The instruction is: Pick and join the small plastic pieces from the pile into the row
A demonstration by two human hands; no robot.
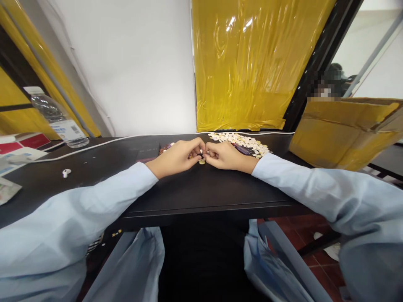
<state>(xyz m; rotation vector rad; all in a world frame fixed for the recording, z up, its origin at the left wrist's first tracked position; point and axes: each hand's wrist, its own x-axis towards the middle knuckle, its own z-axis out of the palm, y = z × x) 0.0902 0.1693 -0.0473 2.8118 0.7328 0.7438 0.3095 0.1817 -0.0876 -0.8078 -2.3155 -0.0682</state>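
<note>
My left hand [180,158] and my right hand [227,156] meet fingertip to fingertip just above the dark desk. The fingers of both are curled into a pinch; anything between them is too small or hidden to name. A small yellowish piece [202,161] shows just below the fingertips. Behind my right hand spreads a pile of small, flat, whitish and yellowish pieces [260,147], with a dark purple elongated object [241,149] lying among them. Small mixed-colour pieces [164,148] are partly hidden behind my left hand.
A cardboard box [333,136] stands on the right, and a water bottle [64,119] on the left. A white cable [110,144] runs along the back of the black desk [189,191]. A white earbud [66,173] lies at left. Another person is partly visible far right.
</note>
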